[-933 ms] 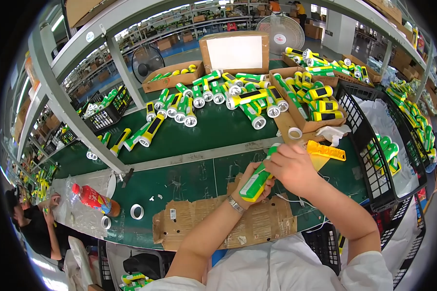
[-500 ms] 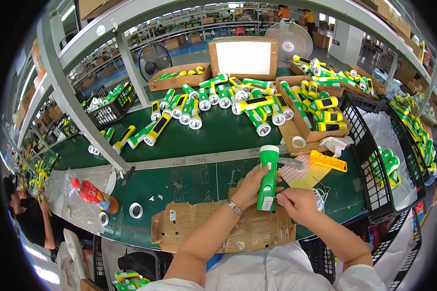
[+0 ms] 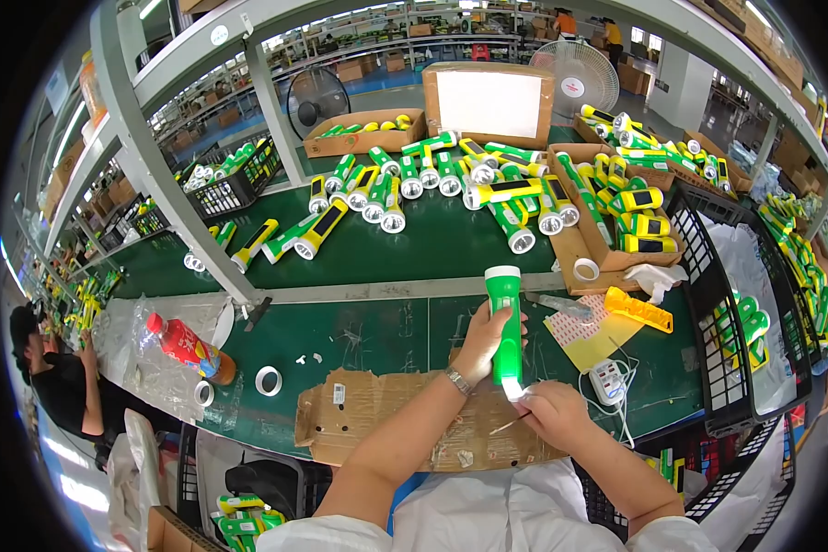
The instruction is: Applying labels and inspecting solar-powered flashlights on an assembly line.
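Observation:
My left hand (image 3: pixel 481 342) is wrapped round the middle of a green flashlight (image 3: pixel 505 317) with a white head, held tilted slightly over the bench. A bright white light (image 3: pixel 512 387) shows at its lower end. Close by that glowing end is my right hand (image 3: pixel 556 411), its fingers pinched together. From them a thin, pale, stick-like thing (image 3: pixel 509 424) sticks out; its exact kind is too small to tell. Under both hands lies a torn sheet of brown cardboard (image 3: pixel 377 414).
Many green and yellow flashlights (image 3: pixel 393 213) lie across the bench's far part. An open carton (image 3: pixel 607 253) of them stands right of these, beside a black crate (image 3: pixel 722 368). A drink bottle (image 3: pixel 189 350), tape roll (image 3: pixel 269 381), yellow plastic part (image 3: pixel 638 309) and white power strip (image 3: pixel 608 382) surround my hands.
The flashlight's lower end now glows white. My right hand has shifted slightly down, and the thin stick-like thing shows below its fingers. The whole view has swung a little left.

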Demonstrator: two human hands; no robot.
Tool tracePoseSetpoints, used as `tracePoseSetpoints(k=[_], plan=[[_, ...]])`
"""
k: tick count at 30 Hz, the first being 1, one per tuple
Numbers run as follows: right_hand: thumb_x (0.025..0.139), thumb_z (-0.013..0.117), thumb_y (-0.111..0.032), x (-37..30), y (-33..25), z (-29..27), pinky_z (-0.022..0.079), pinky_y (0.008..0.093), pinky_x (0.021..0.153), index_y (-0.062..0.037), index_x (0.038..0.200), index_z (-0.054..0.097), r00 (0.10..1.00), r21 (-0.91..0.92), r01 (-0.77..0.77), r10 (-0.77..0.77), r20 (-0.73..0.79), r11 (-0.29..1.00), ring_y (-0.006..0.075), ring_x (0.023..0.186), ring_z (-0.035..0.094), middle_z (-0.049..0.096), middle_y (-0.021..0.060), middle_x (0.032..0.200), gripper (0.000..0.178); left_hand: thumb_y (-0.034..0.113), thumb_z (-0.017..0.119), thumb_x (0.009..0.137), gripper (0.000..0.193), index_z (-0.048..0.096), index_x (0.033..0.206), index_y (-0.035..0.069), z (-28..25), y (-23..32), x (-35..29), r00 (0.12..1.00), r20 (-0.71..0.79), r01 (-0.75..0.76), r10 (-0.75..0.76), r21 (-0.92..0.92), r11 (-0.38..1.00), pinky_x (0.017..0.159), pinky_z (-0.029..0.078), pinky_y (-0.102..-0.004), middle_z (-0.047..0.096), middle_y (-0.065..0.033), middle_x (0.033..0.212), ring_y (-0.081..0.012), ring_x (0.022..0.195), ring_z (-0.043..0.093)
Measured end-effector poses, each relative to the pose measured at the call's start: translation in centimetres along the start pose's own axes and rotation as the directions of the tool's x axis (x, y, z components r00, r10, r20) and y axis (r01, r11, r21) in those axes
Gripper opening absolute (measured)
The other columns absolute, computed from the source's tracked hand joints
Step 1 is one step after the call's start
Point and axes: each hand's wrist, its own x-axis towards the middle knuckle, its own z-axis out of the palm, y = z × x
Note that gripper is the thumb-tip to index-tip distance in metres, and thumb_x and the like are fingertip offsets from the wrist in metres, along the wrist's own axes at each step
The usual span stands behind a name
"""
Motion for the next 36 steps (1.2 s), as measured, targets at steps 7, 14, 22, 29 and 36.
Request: tracePoseSetpoints(k=[7, 14, 22, 29, 36], plan=[[0.063, 0.067, -0.002, 1.2, -0.9, 0.1, 0.046, 0.0350, 0.054, -0.0073, 0.080, 0.051, 0.996, 0.065, -0.087, 0.088, -0.023, 0.994, 0.0270, 0.063, 0.058, 0.059, 0.0083, 0.072, 0.024, 0.031, 0.048, 0.090, 0.032, 0.045, 0.105, 0.003, -0.3, -0.4, 0.0, 0.990, -0.116, 0.082, -0.076, 0.044, 0.996, 0.056, 0.052, -0.0320, 0.059, -0.0116, 0.084, -0.0164, 0.065, 0.056], [0.065, 0.064, -0.003, 0.8, -1.8, 0.7, 0.046, 0.0342, 0.053, -0.0072, 0.081, 0.049, 0.988, 0.079, -0.155, 0.155, 0.013, 0.985, 0.0258, 0.065, 0.058, 0.057, 0.0080, 0.073, 0.022, 0.034, 0.049, 0.089, 0.033, 0.045, 0.101, 0.003, -0.4, -0.4, -0.4, 0.981, -0.090, 0.178, -0.173, 0.043, 0.983, 0.056, 0.051, -0.0319, 0.059, -0.0111, 0.084, -0.0171, 0.063, 0.057], [0.073, 0.065, -0.002, 0.2, -1.5, 2.6, 0.045, 0.0306, 0.053, -0.0040, 0.085, 0.047, 0.843, 0.465, -0.469, 0.538, -0.018, 0.751, 0.0163, 0.064, 0.058, 0.055, 0.0080, 0.081, 0.022, 0.030, 0.047, 0.091, 0.030, 0.046, 0.101, 0.003, 0.5, 0.2, -0.7, 0.987, -0.088, 0.138, -0.133, 0.051, 0.989, 0.059, 0.052, -0.0311, 0.059, -0.0103, 0.086, -0.0165, 0.066, 0.057], [0.087, 0.042, -0.052, 0.5, 2.1, 2.7, 0.023, 0.0214, 0.036, -0.0057, 0.097, 0.049, 0.425, 0.673, -0.595, 0.539, 0.727, -0.439, 0.0082, 0.040, 0.037, 0.054, 0.0074, 0.078, 0.048, 0.032, 0.047, 0.091, 0.034, 0.046, 0.108, 0.003, 3.7, 1.2, -1.4, 0.996, 0.009, 0.085, -0.086, 0.091, 0.992, 0.069, 0.051, -0.0307, 0.058, -0.0123, 0.097, -0.0180, 0.081, 0.059], [0.088, 0.043, -0.047, -0.3, 1.8, -4.5, 0.034, 0.0200, 0.038, -0.0065, 0.110, 0.047, 0.459, 0.933, -0.350, 0.884, 0.093, 0.083, 0.0093, 0.053, 0.049, 0.056, 0.0070, 0.085, 0.046, 0.048, 0.038, 0.090, 0.054, 0.037, 0.129, 0.010, 3.6, 4.5, 4.2, 0.937, 0.329, 0.025, -0.119, 0.278, 0.960, 0.093, 0.035, -0.0378, 0.045, -0.0098, 0.128, -0.0201, 0.115, 0.044]])
